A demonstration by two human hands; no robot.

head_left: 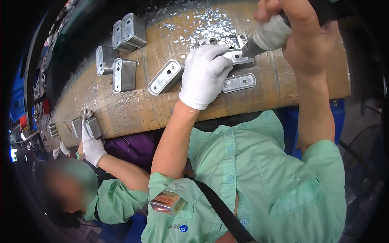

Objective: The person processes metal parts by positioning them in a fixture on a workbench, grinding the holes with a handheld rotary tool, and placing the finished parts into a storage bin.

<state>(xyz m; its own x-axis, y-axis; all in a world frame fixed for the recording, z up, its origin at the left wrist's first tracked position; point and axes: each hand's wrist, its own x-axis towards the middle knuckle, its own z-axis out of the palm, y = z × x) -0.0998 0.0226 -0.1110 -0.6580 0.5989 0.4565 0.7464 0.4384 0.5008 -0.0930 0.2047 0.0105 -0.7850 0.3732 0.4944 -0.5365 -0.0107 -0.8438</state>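
Note:
My left hand (pixel 204 77), in a white glove, has its fingers closed round the left end of a silver metal block (pixel 240 57) with holes in its top. My bare right hand (pixel 306 40) grips a power driver (pixel 269 34) wrapped in pale tape. The driver's dark nose points down at the block's top, close to a hole; whether it touches, I cannot tell. Nearer to me lies a rounded metal plate or block (pixel 240 82). Left of my gloved hand, another long block with a holed top (pixel 166 77) lies at a slant.
Several finned metal blocks (pixel 125 75) stand at the left of the cardboard-covered bench (pixel 267 95). Small shiny discs (pixel 210 22) are scattered at the back. At the left, a co-worker's gloved hand (pixel 93 150) touches a finned block (pixel 93 128).

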